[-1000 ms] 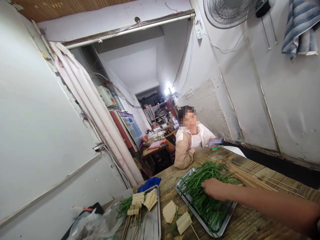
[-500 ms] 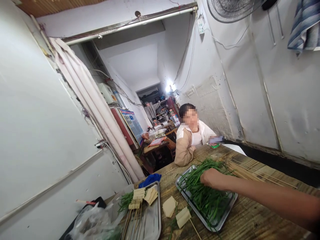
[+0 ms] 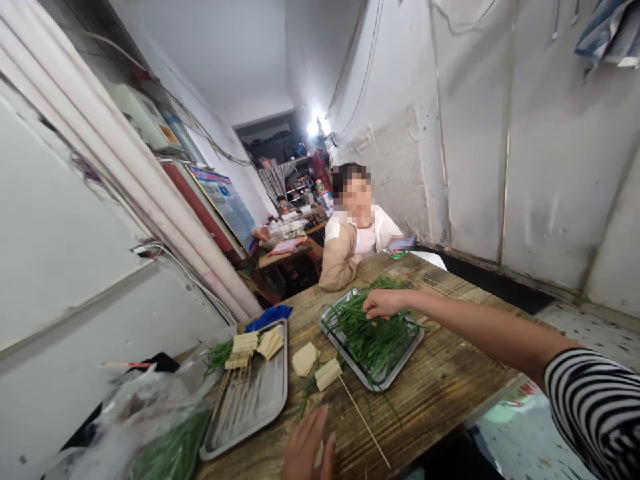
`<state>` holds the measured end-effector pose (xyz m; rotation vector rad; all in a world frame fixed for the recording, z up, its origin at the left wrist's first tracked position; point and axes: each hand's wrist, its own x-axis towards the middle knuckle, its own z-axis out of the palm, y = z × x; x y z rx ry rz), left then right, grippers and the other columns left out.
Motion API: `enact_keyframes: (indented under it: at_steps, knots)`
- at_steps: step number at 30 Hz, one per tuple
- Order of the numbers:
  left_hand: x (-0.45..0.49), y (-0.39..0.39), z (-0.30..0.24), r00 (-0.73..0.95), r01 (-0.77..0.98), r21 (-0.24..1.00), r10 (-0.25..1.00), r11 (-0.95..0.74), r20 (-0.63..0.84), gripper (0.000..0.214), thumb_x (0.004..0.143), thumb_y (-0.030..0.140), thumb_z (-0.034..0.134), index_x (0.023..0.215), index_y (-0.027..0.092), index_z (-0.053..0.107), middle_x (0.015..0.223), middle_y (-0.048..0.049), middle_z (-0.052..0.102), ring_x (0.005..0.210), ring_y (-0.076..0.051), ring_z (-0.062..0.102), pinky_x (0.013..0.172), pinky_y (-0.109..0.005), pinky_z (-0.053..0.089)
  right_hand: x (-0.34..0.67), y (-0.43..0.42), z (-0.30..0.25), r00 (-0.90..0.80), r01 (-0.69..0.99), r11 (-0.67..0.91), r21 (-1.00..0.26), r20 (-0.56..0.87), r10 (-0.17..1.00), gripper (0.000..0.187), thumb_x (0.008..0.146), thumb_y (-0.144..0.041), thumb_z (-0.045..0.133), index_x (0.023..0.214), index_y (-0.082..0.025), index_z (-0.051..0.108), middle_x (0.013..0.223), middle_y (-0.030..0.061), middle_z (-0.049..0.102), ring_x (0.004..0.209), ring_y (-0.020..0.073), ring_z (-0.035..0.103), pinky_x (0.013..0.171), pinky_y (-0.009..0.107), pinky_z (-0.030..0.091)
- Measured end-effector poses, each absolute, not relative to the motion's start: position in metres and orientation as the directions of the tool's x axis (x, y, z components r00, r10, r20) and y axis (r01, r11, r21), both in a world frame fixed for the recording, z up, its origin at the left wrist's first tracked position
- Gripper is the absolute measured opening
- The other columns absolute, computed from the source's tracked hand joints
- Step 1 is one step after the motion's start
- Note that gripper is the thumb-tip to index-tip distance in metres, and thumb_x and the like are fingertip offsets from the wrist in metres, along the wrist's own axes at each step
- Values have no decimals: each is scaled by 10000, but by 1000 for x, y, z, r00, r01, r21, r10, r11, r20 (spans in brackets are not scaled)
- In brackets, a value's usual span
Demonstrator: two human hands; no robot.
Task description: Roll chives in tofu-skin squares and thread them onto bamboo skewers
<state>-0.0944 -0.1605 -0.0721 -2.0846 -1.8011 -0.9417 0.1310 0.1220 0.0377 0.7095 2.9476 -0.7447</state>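
Note:
My right hand reaches over a metal tray heaped with green chives, its fingers closed on some of them. My left hand is low in the view on the wooden table, fingers stretched out and thumb apart. Something pale shows by its thumb, too hidden to name. Just beyond it lies a folded tofu sheet on a bamboo skewer. Beside this is a flat tofu sheet. A second metal tray, on the left, bears skewered tofu rolls and loose sheets.
Clear plastic bags with greens lie left of the second tray. Blue cloth or plastic is behind it. Bare skewers lie beyond the chives. Another person sits at the table's far side, a phone in front.
The view has tilted down and shifted right. My left hand has come into view at the bottom. My right hand stays at the chives, its fingers now showing more clearly.

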Motion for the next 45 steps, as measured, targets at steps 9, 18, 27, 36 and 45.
enact_keyframes:
  at_steps: [9,18,27,36,45]
  knots:
    - [-60,-120,-56,42,874,386,837,-295,545,338,851,309,539,1170,227,616,1143,-77,671,1062,-193,618,910,-338,512,108,118,6,-884,463,829,-313,-106,454,212,702,-107,546,817,-133,723,725,65,694,645,154,567,600,223,353]
    - [-34,-27,-27,-398,9,998,915,68,-59,448,616,334,772,1011,153,661,763,-23,688,554,-107,604,516,-221,483,120,109,14,-967,255,781,-569,-135,217,208,814,-168,493,815,-103,691,701,11,663,568,85,491,545,178,347]
    - [-6,-11,-28,-389,-387,922,902,23,-186,402,400,321,885,621,99,632,552,37,583,516,-40,551,497,-133,461,124,109,2,-970,226,452,-863,-156,187,243,826,-275,476,792,-86,626,547,-36,538,411,49,363,436,170,283]
    - [-4,-8,-28,-456,-431,902,860,12,-229,237,563,108,824,701,85,633,612,12,618,515,-37,586,531,-132,514,136,105,6,-940,331,586,-739,-207,270,186,833,-175,402,676,-148,497,391,-94,330,391,86,397,461,196,289]
    - [-8,-11,-31,-311,-320,947,942,24,-129,484,513,256,854,941,123,671,612,40,612,516,-47,578,536,-157,498,143,110,0,-932,362,576,-733,-308,192,162,791,-141,416,738,-122,568,406,-95,398,367,65,408,443,175,284]
